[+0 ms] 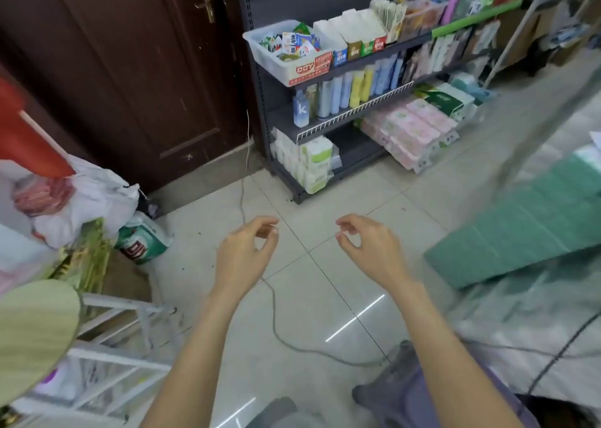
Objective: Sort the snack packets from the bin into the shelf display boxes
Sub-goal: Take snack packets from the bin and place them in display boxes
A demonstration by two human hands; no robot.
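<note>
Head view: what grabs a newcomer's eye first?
Two bare hands, the left hand and the right hand, hang over the tiled floor in the lower middle, fingers loosely curled and holding nothing. Up and to the right, a white bin full of colourful snack packets sits at the left end of the top shelf, beside a row of display boxes. A dark wooden door fills the upper left.

place: small shop | evidence: stocked shelf rack, tissue packs
</note>
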